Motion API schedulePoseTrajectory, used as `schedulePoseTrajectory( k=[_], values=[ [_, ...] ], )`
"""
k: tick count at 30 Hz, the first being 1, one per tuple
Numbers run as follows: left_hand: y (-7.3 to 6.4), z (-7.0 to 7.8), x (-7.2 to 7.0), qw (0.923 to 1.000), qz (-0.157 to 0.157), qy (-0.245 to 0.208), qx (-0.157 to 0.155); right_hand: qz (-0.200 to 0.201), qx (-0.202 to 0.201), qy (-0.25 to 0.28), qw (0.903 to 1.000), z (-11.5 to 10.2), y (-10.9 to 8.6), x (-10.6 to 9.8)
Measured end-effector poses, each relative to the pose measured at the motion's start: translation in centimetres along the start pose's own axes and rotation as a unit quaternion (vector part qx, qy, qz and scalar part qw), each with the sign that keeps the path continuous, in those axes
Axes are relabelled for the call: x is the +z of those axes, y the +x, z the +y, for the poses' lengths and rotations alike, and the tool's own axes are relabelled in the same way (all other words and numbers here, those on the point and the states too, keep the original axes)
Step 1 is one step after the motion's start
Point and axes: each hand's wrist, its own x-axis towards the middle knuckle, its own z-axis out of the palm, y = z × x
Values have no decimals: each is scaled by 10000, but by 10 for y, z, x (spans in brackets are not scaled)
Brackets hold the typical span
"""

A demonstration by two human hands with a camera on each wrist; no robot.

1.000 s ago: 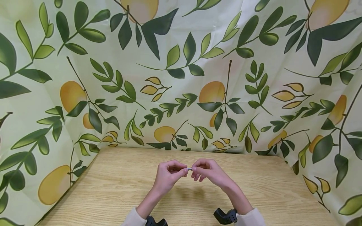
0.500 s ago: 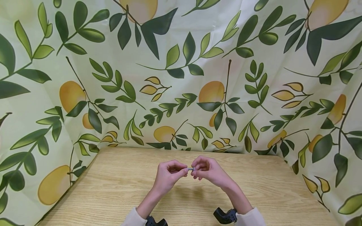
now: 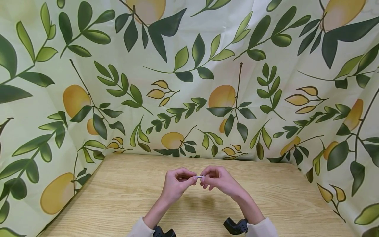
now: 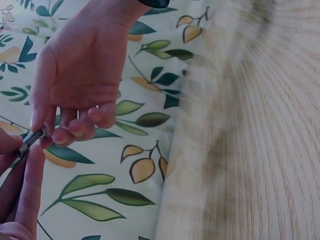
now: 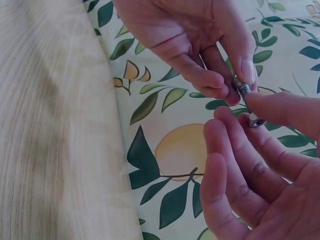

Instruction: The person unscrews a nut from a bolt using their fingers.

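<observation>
A small silver metal bolt (image 3: pixel 200 176) spans the gap between my two hands above the table, lying roughly level. My left hand (image 3: pixel 175 183) pinches one end between thumb and fingertips. At the other end, my right hand (image 3: pixel 217 179) has its thumb and index fingertip on the bolt, its other fingers loosely bent. The right wrist view shows a threaded bolt shank (image 5: pixel 244 92) and a round, shiny end (image 5: pixel 256 121) by the right fingers. Ridges also show on the bolt (image 4: pixel 33 138) in the left wrist view. Fingertips hide part of both ends.
Beneath the hands lies a light wood-grain table (image 3: pixel 133 194). A cream cloth (image 3: pixel 183 108) printed with leaves and orange fruit hangs behind it and along both sides. Black wrist devices (image 3: pixel 236 226) sit at the cuffs.
Half a second ago the right fingers were raised and spread, showing more of the bolt's end; now they have come back down onto it. The left hand has kept its hold and place.
</observation>
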Motion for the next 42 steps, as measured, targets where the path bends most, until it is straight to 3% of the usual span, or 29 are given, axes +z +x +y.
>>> schedulePoseTrajectory(
  k=[9,18,35,42],
  values=[
    [0,-1,-1,10000,5,46,-66,90,-225,139,9996,1,1,1],
    [-1,1,0,9999,126,32,-114,44,320,-31,9995,-3,-2,-1],
    [0,1,1,9999,109,29,-118,75,-46,195,9998,-5,-1,-1],
    [0,1,1,9997,137,-3,-204,-82,249,19,9997,-5,-1,-2]
  ],
)
